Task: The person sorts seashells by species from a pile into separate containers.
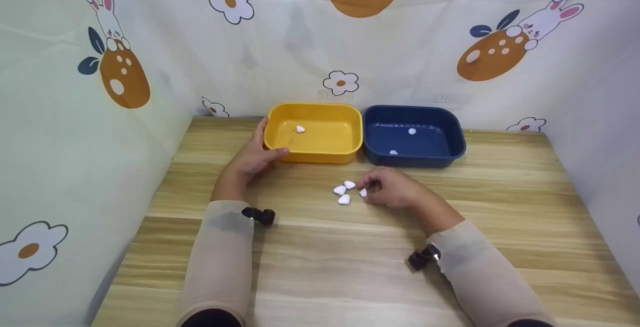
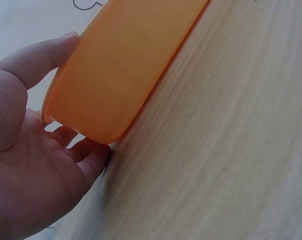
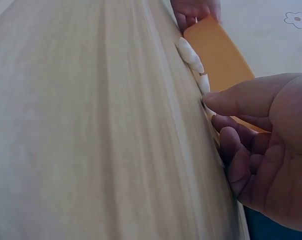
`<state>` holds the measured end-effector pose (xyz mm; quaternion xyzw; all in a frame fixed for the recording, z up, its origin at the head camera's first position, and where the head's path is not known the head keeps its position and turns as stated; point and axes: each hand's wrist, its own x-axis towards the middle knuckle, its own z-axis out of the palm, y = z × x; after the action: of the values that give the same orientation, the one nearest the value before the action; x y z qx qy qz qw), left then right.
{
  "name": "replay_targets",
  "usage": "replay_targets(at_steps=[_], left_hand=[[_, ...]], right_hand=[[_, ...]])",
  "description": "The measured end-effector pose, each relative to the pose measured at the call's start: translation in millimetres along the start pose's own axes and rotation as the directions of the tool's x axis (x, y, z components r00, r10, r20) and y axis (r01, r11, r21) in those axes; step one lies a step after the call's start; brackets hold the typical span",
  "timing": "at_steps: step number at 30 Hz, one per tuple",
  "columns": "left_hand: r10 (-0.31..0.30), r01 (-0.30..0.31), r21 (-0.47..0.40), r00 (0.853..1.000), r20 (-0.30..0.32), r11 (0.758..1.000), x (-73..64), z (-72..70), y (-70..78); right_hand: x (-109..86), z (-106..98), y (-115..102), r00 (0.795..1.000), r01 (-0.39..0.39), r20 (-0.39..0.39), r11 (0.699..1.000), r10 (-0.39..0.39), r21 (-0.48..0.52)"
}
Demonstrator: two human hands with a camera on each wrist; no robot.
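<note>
At its left end, a yellow plastic bin [image 1: 315, 157] is gripped by my left hand [image 1: 253, 157]. The thumb lies over the front rim and the fingers go round the side, as the left wrist view of the bin [image 2: 116, 75] also shows. My right hand [image 1: 395, 188] is low over the table, its thumb and forefinger pinching a small white stone [image 1: 363, 193]. Just left of those fingertips lie three more white stones [image 1: 344, 199]. In the right wrist view the thumb of the right hand [image 3: 271, 140] partly hides the stones.
A dark blue bin [image 1: 415, 161] stands against the yellow one's right side, with two white pieces [image 1: 412, 131] inside. One white stone [image 1: 300, 129] lies in the yellow bin. The wooden table [image 1: 320, 267] meets a printed cloth wall [image 1: 280, 57] behind the bins.
</note>
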<state>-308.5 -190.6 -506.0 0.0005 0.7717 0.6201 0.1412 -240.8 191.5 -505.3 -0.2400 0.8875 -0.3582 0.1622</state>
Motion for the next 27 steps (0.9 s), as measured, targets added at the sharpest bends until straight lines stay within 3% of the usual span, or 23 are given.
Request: replay_targets(at_steps=[8, 19, 27], left_hand=[[0.001, -0.001, 0.003, 1.000, 0.001, 1.000, -0.7, -0.5, 0.1], [-0.020, 0.020, 0.020, 1.000, -0.001, 1.000, 0.7, -0.9, -0.7], [-0.009, 0.009, 0.013, 1.000, -0.001, 1.000, -0.2, -0.8, -0.4]], right_hand=[[1.8, 3, 2, 0.998, 0.059, -0.006, 0.997, -0.060, -0.050], [0.6, 2, 1, 0.998, 0.056, 0.002, 0.994, -0.056, -0.092], [-4.2, -7, -10, 0.999, -0.019, -0.033, 0.997, 0.017, -0.080]])
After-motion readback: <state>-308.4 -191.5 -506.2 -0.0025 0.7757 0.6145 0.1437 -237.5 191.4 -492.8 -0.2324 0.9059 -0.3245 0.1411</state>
